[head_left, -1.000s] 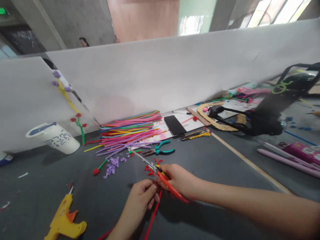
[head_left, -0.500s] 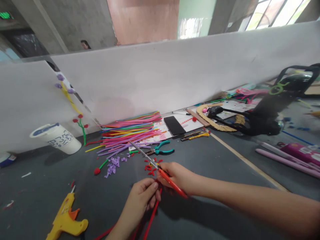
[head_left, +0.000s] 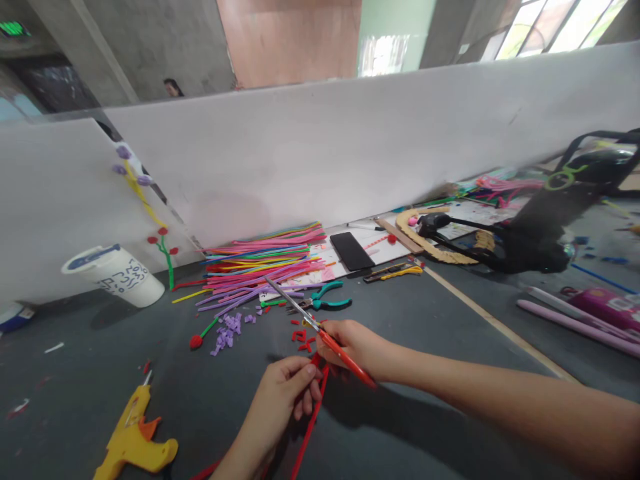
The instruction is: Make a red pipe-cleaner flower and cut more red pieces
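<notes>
My right hand is closed round red-handled scissors, whose blades point up and left over the table. Close beside it, my left hand pinches a red pipe cleaner, its lengths trailing down towards the near edge. Just beyond my hands lie several short red cut pieces. Left of those is a heap of purple cut pieces, near a green stem with a red ball. Teal-handled pliers rest past the scissor blades.
Coloured pipe cleaners are piled against the white partition. A phone and a utility knife lie right of them. A yellow glue gun and a white cup stand left. A black stand occupies the right.
My hands have drawn slightly apart, showing more of the red pipe cleaner between them. The scissors stay in my right hand, and the view has shifted a little.
</notes>
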Motion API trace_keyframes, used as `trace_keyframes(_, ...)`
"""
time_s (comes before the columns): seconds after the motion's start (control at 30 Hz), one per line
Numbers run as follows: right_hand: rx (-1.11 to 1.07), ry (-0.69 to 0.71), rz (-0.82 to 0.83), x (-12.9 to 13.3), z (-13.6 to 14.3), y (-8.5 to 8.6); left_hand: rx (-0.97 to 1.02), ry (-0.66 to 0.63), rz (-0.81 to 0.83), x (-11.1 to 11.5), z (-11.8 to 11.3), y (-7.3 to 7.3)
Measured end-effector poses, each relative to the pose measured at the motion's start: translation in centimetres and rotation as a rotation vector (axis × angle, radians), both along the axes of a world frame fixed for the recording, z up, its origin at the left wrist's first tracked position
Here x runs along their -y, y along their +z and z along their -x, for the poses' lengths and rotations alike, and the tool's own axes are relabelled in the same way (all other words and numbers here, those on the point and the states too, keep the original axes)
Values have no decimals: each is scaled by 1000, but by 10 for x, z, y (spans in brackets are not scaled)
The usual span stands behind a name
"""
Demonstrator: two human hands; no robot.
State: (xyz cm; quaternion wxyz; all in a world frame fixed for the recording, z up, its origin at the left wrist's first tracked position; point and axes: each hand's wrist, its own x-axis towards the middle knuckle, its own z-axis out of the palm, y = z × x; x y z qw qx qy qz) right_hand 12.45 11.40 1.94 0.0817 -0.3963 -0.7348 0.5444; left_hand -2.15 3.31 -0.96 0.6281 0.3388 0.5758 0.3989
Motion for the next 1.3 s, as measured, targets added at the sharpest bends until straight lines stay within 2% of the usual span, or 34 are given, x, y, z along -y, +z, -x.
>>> trace_keyframes(0.13, 71, -25, -103, -5, -12, 10, 3, 118, -31, 0, 7, 1)
trace_keyframes(0.23, 279, 76, -299, -1, -30, 17, -20, 227, -90, 0, 14, 6)
trace_keyframes(0.33, 436, 160, -269, 11, -44, 19, -52, 282, -146, -1, 17, 11)
trace_keyframes(0.47, 493, 207, -188, 25, -45, 17, -85, 259, -141, -3, 11, 16)
trace_keyframes(0.67, 484, 210, -165, 29, -35, 14, -144, 228, -102, 0, 4, 19)
trace_keyframes(1.07, 403, 220, -76, 26, -38, 9, -246, 150, -62, -3, 9, 11)
trace_keyframes(1.3, 400, 226, -96, 25, -36, 6, -262, 141, -74, -3, 11, 8)
